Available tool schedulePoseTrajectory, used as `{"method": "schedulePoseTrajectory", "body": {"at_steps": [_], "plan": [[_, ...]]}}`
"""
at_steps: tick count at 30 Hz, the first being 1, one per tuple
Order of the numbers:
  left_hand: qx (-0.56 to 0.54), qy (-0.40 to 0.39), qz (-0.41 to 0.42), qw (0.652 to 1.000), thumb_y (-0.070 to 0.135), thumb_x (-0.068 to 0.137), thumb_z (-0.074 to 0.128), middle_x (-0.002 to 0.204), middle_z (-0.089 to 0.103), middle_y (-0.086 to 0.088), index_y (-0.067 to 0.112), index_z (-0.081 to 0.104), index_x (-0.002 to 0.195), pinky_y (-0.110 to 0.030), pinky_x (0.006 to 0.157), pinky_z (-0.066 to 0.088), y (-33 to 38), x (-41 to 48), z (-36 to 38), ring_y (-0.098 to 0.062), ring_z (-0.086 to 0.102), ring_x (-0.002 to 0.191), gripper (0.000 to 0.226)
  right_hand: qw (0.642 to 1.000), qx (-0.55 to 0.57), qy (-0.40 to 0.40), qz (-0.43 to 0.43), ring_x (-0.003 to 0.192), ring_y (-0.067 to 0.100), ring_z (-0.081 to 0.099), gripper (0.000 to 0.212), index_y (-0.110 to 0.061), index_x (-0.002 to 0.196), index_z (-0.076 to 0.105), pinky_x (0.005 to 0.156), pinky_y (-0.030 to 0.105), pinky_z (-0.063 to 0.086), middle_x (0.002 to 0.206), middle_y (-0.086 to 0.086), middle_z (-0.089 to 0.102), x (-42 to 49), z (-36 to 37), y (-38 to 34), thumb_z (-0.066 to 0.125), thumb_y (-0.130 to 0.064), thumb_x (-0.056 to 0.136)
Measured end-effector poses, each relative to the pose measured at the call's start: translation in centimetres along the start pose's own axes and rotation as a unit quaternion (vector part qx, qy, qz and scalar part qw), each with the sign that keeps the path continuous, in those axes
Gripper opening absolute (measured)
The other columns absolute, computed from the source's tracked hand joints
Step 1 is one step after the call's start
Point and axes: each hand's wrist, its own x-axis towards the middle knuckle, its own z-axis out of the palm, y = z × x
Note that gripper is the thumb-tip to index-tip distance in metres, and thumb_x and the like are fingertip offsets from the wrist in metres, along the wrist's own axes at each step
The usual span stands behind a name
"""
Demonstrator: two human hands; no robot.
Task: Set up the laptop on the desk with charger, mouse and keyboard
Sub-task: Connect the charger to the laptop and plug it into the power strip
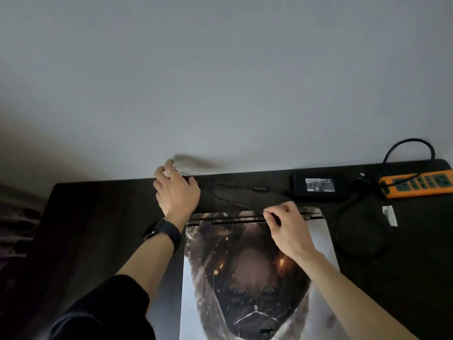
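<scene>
Charger (318, 186) label reads LITEON, upside down.

dark brown desk (98, 229), silver laptop (323, 241) with brown printed face skin, black charger (318, 190), orange-green power strip (416, 184).

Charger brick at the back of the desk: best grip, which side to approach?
Come from above and pinch the charger brick across its long sides, probably. It lies flat, label up, lengthwise along the desk's back edge; cables leave both short ends, so those offer a poor grip.
</scene>
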Motion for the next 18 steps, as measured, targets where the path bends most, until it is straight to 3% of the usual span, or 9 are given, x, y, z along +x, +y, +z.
{"method": "schedulePoseTrajectory", "body": {"at_steps": [3, 6, 9, 12, 18], "plan": [[0.142, 0.022, 0.261, 0.955, 0.026, 0.087, 0.057, 0.148, 0.037, -0.007, 0.021, 0.043, 0.139, -0.049, 0.111, 0.030, 0.9, -1.2, 2.3, -0.031, 0.031, 0.139, 0.054, 0.997, -0.048, -0.013, -0.050, 0.089, 0.013, 0.063, 0.023, -0.036, 0.114, 0.071, 0.065, 0.024, 0.046, 0.109, -0.009, 0.056, 2.6, 0.3, 0.4, 0.053, -0.042, 0.101], [0.196, -0.098, 0.438, 0.872, 0.035, 0.091, 0.053, 0.137, 0.055, 0.004, 0.028, 0.056, 0.132, -0.041, 0.115, 0.021, 2.1, -2.8, 4.8, -0.020, 0.036, 0.139, 0.042, 0.993, -0.081, -0.047, -0.075, 0.096, 0.008, 0.061, 0.024, -0.044, 0.116, 0.068, 0.068, 0.029, 0.047, 0.111, -0.018, 0.060, 3.8, 0.0, 0.7, 0.051, -0.050, 0.100], [0.193, -0.207, 0.446, 0.849, 0.041, 0.099, 0.045, 0.122, 0.063, 0.008, 0.032, 0.057, 0.129, -0.035, 0.110, 0.028, 3.4, -4.2, 7.4, -0.017, 0.050, 0.124, 0.034, 0.996, 0.005, -0.054, -0.066, 0.099, 0.009, 0.064, 0.024, -0.036, 0.116, 0.068, 0.082, 0.031, 0.054, 0.108, -0.014, 0.067, 4.1, -0.4, 1.8, 0.064, -0.044, 0.094], [0.184, -0.212, 0.429, 0.859, 0.041, 0.102, 0.042, 0.109, 0.065, 0.005, 0.029, 0.061, 0.120, -0.035, 0.094, 0.038, 4.0, -4.1, 8.3, -0.021, 0.057, 0.107, 0.029, 0.998, -0.020, -0.041, -0.052, 0.102, 0.009, 0.063, 0.029, -0.033, 0.119, 0.066, 0.086, 0.032, 0.054, 0.114, -0.014, 0.066, 3.8, -1.3, 3.6, 0.065, -0.046, 0.092], [0.182, -0.241, 0.377, 0.876, 0.036, 0.103, 0.040, 0.113, 0.061, 0.004, 0.025, 0.058, 0.115, -0.035, 0.082, 0.042, 4.9, -4.6, 8.6, -0.022, 0.056, 0.107, 0.025, 0.994, -0.064, 0.027, -0.078, 0.103, 0.014, 0.059, 0.039, -0.032, 0.120, 0.068, 0.081, 0.038, 0.054, 0.113, -0.014, 0.068, 2.3, -1.2, 5.7, 0.063, -0.055, 0.089]]}}
